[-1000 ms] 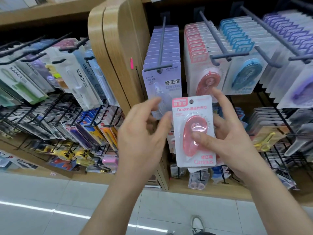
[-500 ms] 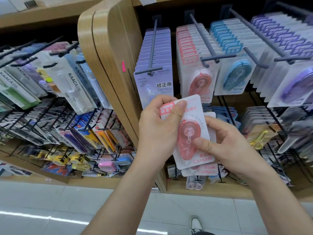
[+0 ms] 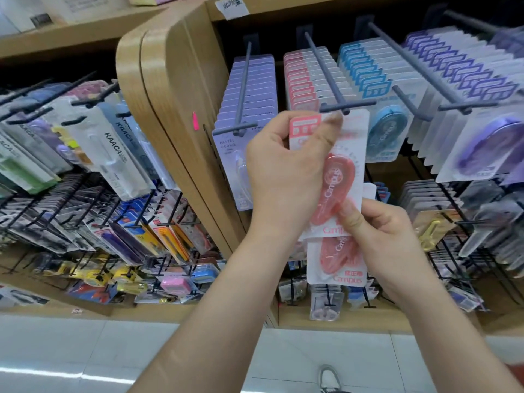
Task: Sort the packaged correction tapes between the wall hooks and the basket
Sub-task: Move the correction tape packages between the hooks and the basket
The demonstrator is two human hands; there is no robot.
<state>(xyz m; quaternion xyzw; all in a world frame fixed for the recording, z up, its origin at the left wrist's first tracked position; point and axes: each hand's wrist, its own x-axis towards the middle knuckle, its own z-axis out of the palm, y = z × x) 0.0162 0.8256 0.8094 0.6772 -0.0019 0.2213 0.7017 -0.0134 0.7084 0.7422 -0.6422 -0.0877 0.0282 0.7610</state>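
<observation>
pink correction tape pack was held just under the pink row's wall hook; left hand pinched its top corner, right hand gripped its bottom plus a second pink pack behind.

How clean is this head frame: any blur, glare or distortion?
Head view: wide-angle bending bows the wooden shelf end; the left hand and pink tape pack are slightly motion-smeared; a glare streak crosses the floor tiles lower left; lighting is otherwise even.
</observation>
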